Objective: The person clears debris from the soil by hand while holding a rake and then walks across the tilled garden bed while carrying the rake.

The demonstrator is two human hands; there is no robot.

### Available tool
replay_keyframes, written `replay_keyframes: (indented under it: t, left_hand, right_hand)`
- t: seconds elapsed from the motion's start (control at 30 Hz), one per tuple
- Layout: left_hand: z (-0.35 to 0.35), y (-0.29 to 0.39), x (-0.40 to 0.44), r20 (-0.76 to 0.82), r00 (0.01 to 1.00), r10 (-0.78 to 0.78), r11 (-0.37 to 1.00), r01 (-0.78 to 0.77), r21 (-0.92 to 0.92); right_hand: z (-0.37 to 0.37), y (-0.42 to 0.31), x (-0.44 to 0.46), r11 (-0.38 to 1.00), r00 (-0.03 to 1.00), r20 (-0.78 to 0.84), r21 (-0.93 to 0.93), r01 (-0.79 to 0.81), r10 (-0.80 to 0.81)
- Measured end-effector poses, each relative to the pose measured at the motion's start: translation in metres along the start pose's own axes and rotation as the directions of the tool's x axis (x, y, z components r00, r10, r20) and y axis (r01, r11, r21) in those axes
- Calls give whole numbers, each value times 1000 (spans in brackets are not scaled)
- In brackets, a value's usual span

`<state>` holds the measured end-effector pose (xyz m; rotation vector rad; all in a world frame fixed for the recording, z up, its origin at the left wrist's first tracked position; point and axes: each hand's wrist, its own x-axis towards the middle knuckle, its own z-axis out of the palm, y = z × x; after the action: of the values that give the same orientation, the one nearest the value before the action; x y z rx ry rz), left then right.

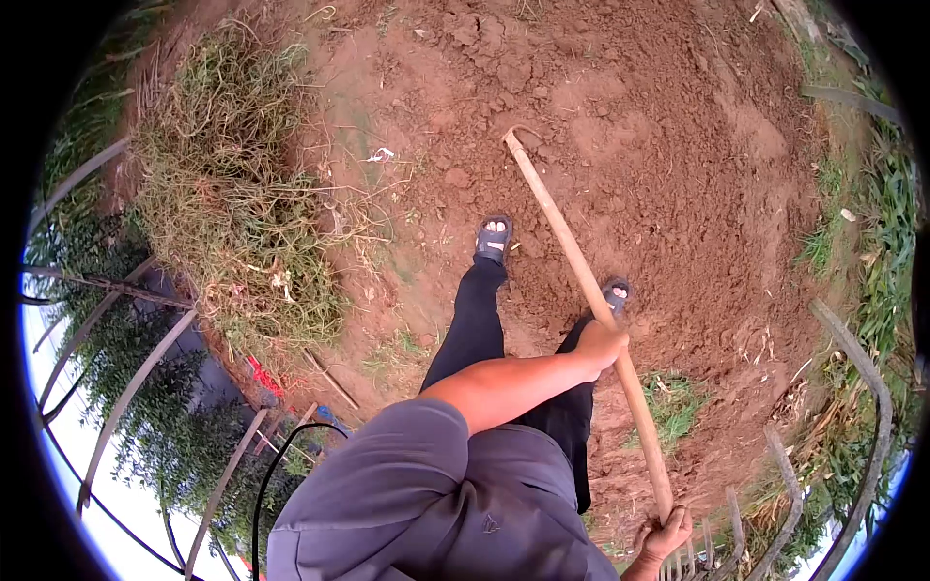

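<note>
A long-handled hoe (560, 230) slants across the view, its wooden handle running from upper middle to lower right. My left hand (603, 345) is closed around the middle of the handle, with my left arm stretched across my body. Near the handle's lower end, my right hand (665, 533) wraps around the wood. The hoe's head (521, 130) is at the far end, low over or on the loose brown soil (581, 174); whether it touches cannot be told, and its blade shows only in part.
To the left lies a big heap of dry, tangled plant stems (242, 194). My sandalled feet (494, 232) stand on the soil, one either side of the view's middle. Bent poles (857, 358) and green plants line the right edge. A white scrap (381, 155) lies near the heap.
</note>
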<state>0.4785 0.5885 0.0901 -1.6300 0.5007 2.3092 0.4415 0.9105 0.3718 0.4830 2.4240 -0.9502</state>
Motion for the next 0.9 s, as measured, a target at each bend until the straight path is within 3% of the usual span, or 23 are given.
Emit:
replay_keyframes:
  t: [0.07, 0.23, 0.33, 0.4, 0.47, 0.53, 0.6, 0.67, 0.73, 0.8, 0.83, 0.87, 0.9]
  left_hand:
    - [-2, 33, -8, -71, 996, 50, 998, -47, 31]
    - [-14, 21, -28, -199, 968, 155, 963, -103, 249]
    - [-28, 9, -30, -206, 977, 57, 968, -3, 252]
    - [-40, 32, -55, -226, 971, 74, 937, 9, 348]
    - [-56, 50, -65, -170, 979, 114, 981, -84, 176]
    - [-72, 96, -56, -310, 942, 131, 975, -179, -132]
    - [-95, 152, -30, -398, 898, 189, 919, -304, -250]
    - [-92, 179, -24, -362, 895, 260, 883, -372, -286]
    - [-86, 174, -8, -336, 910, 243, 913, -331, -237]
    - [-75, 153, 21, -269, 955, 127, 971, -174, -162]
    - [-69, 124, 35, -259, 966, 22, 980, -72, -185]
    - [-62, 100, 30, -233, 972, 29, 983, -69, -168]
    - [-51, 89, 16, -299, 954, 16, 992, -53, -115]
  right_hand:
    - [28, -26, 4, 999, 1000, -11, 39, 5, -5]
    - [33, -22, -50, 981, 986, -47, 118, -151, 158]
    - [32, -4, -70, 943, 939, -87, 0, -333, 331]
    - [35, 27, -71, 923, 922, -54, 45, -382, 384]
    - [58, 34, -61, 907, 918, -18, 164, -389, 397]
    - [86, 23, -47, 885, 905, 69, 192, -425, 420]
    - [105, 5, -32, 961, 951, 239, 148, -232, 193]
    - [118, -44, -26, 985, 965, 215, 60, -163, 147]
    - [120, -58, -23, 976, 967, 163, -63, 209, -197]
    - [113, -57, -42, 983, 982, 108, -74, 167, -158]
    - [97, -58, -57, 995, 995, 64, -76, -67, 71]
    - [84, -59, -68, 954, 955, 26, -64, -293, 296]
    - [80, -61, -77, 954, 955, 26, -58, -295, 297]
